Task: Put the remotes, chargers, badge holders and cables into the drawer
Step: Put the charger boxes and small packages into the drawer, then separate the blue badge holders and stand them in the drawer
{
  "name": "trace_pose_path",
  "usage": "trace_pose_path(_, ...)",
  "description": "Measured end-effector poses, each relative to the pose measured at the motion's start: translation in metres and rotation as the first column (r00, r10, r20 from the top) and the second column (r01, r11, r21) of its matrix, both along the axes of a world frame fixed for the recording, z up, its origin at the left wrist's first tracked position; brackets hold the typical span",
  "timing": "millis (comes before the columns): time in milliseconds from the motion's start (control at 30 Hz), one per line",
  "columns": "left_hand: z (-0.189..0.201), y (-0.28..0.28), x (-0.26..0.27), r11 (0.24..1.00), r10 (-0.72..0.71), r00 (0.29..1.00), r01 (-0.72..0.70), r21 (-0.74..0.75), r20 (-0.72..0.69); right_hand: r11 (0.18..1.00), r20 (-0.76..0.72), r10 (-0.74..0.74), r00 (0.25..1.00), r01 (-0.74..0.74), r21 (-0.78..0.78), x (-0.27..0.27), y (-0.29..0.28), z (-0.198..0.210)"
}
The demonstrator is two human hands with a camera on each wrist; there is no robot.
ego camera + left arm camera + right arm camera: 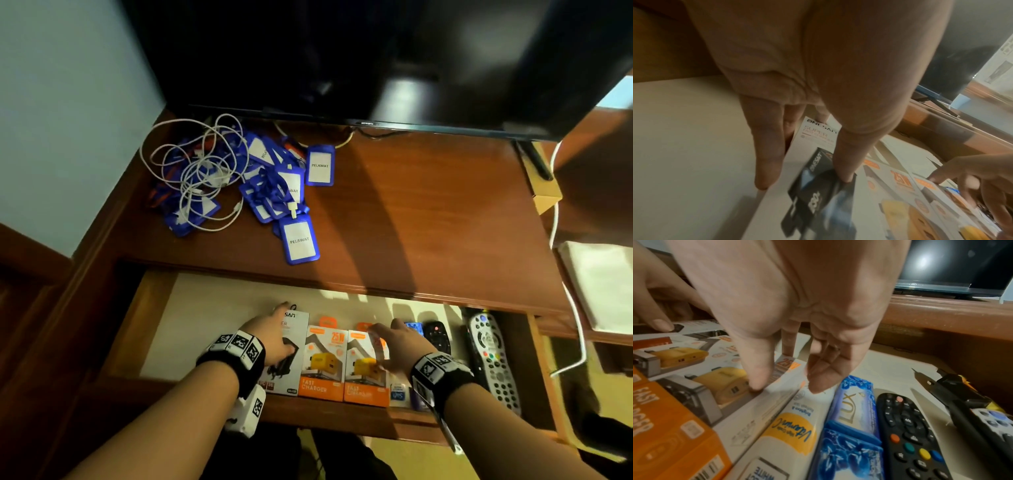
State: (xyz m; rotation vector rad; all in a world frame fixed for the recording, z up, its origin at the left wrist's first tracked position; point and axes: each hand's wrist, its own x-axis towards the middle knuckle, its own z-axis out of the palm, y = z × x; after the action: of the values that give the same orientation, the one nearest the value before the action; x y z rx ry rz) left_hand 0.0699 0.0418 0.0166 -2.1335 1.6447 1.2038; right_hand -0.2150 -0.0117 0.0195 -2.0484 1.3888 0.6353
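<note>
The drawer [205,329] stands pulled out below the desk. In it lie a grey-white charger box [291,373], two orange charger boxes [323,366] [674,426], a black remote [436,335] [906,426] and a grey remote [493,359]. My left hand [274,337] [804,181] rests on the grey-white box [818,203], thumb on top and straight fingers along its left edge. My right hand [390,346] [787,387] touches the right-hand orange box, thumb on its face and fingers at its right edge. Blue badge holders [270,192] and tangled white cables [198,171] lie on the desk's back left.
A television [376,51] stands at the back of the desk. A white tube [793,426] and a blue soap bar [851,410] lie between the orange box and the black remote. A cardboard box [546,198] and a white wire [555,219] are at the right.
</note>
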Motion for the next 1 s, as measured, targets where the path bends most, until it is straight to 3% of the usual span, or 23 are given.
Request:
trace_pose_path(200, 0.003, -0.001, -0.006, 0.998, 0.069, 0.997, -0.069, 0.001, 0.023, 0.996, -0.028, 0.087, 0.996, -0.086, 0.031, 0.006, -0.006, 0.02)
trace_pose_path(400, 0.025, 0.01, 0.01, 0.977, 0.205, 0.977, -0.201, -0.066, 0.062, 0.972, 0.155, 0.174, 0.972, -0.144, -0.188, 0.038, -0.024, 0.073)
trace_pose_path(567, 0.055, 0.029, 0.035, 0.913, 0.359, 0.932, -0.363, -0.186, -0.06, 0.942, 0.286, 0.176, 0.942, -0.077, -0.326, 0.092, -0.055, 0.109)
trace_pose_path(700, 0.084, 0.028, 0.071, 0.846, 0.409, 0.897, -0.442, -0.3, -0.169, 0.946, 0.329, -0.002, 0.944, 0.109, -0.306, 0.141, -0.083, 0.099)
trace_pose_path(800, 0.101, 0.015, 0.105, 0.8, 0.405, 0.896, -0.444, -0.403, -0.183, 0.934, 0.274, -0.163, 0.948, 0.238, -0.267, 0.177, -0.094, 0.091)
trace_pose_path(900, 0.108, -0.004, 0.139, 0.74, 0.381, 0.894, -0.448, -0.502, -0.236, 0.893, 0.189, -0.333, 0.924, 0.373, -0.253, 0.206, -0.097, 0.082)
trace_pose_path(1000, 0.108, -0.023, 0.164, 0.741, 0.334, 0.903, -0.429, -0.516, -0.271, 0.827, 0.138, -0.458, 0.878, 0.478, -0.295, 0.224, -0.098, 0.07)
